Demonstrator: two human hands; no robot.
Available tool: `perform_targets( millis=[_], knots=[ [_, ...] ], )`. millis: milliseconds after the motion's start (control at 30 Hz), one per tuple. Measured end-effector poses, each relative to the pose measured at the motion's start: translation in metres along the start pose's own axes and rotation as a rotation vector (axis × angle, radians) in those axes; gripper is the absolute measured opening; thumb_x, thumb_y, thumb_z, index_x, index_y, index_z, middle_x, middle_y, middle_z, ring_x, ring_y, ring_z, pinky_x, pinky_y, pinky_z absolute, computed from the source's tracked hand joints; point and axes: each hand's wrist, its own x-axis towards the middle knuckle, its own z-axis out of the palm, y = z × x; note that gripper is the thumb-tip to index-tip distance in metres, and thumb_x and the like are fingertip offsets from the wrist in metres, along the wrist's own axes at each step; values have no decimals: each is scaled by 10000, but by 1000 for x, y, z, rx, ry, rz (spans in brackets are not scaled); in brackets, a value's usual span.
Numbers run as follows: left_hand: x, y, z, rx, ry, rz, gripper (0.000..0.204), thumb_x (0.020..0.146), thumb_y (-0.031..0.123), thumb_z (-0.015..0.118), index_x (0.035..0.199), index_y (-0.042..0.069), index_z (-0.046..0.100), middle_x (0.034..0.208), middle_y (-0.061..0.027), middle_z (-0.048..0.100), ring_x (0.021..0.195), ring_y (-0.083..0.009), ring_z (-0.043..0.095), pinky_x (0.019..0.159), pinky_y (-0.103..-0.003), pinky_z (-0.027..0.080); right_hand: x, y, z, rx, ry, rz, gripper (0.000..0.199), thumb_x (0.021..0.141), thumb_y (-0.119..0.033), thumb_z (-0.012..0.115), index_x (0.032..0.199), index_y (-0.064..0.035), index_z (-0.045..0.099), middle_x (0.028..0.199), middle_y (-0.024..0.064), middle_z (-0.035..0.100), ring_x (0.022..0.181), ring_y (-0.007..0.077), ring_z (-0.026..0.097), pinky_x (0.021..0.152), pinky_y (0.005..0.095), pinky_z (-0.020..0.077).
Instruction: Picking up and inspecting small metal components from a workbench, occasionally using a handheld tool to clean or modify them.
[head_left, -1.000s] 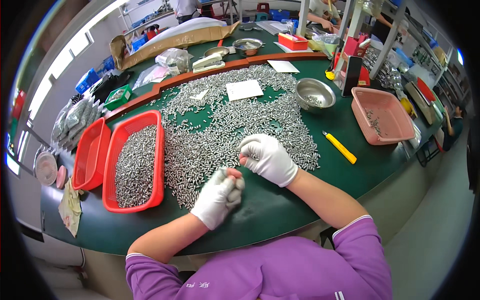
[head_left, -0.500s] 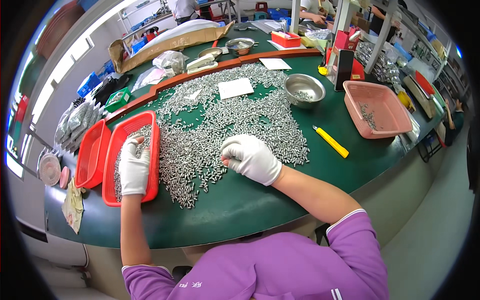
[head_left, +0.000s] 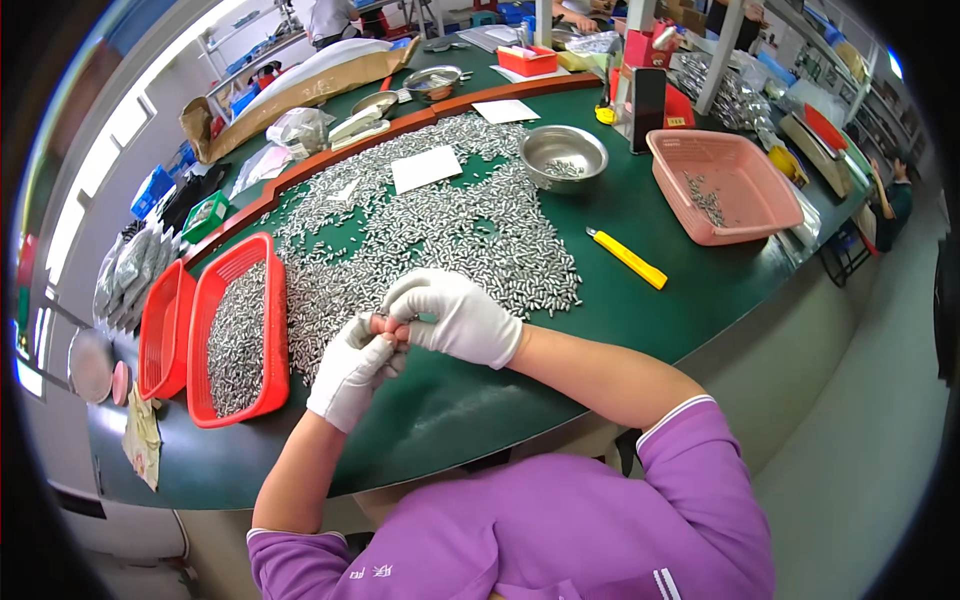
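Touching at the fingertips, the white-gloved left grip [head_left: 352, 378] and white-gloved right grip [head_left: 455, 315] are pinched closed; anything between them is too small to tell. Just beyond, small silver metal pieces [head_left: 500, 245] cover the green counter [head_left: 450, 420]. More fill a red rectangular plastic basket [head_left: 277, 345] leftward; a yellow-handled cutter [head_left: 632, 262] lies rightward.

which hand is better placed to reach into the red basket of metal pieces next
Probably the left hand: it is nearer that red basket, while the right hand is farther away.
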Motion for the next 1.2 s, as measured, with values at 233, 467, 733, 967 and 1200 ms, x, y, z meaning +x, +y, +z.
perform_targets(
  millis=[233, 467, 733, 967, 1200],
  knots=[
    [-31, -13, 27, 688, 142, 346, 89, 850, -20, 634, 889, 40, 581, 809, -4, 574, 697, -86, 541, 655, -224, 453, 7, -11, -30, -628, 63, 2, 162, 764, -114, 700, 920, -77, 680, 876, 69, 648, 827, 289, 629, 724, 396, 515],
    [-51, -39, 46, 1256, 76, 490, 136, 737, 53, 716, 792, 49, 591, 852, -113, 611, 780, -321, 602, 684, -399, 497, -27, -50, -127, -1246, 227, 532, 278, 768, -281, 698, 1002, -130, 712, 1000, 100, 671, 937, 287, 648, 828, 409, 523],
    [-57, -41, 59, 1216, 161, 446, 133, 739, -2, 702, 845, 26, 627, 849, -110, 591, 765, -274, 598, 671, -342, 488, -134, -56, -156, -1361, 346, 897, 200, 826, -216, 691, 973, -80, 690, 1042, 94, 658, 929, 288, 645, 842, 411, 523],
    [-62, -51, 54, 1217, 219, 501, 88, 763, -10, 669, 827, 29, 623, 859, -108, 584, 788, -282, 585, 695, -347, 478, -143, -125, -73, -251, 478, 824, 261, 990, -189, 489, 1170, -15, 565, 717, 11, 576, 635, 63, 505, 629, 231, 452],
    [-63, -49, 64, 1154, 222, 390, 164, 750, 5, 695, 883, 9, 598, 813, -89, 558, 686, -197, 573, 647, -302, 476, -153, -146, -16, -613, -6, 741, 498, 918, -275, 593, 1384, -137, 486, 792, 136, 665, 661, 331, 643, 613, 420, 519]
  ],
)
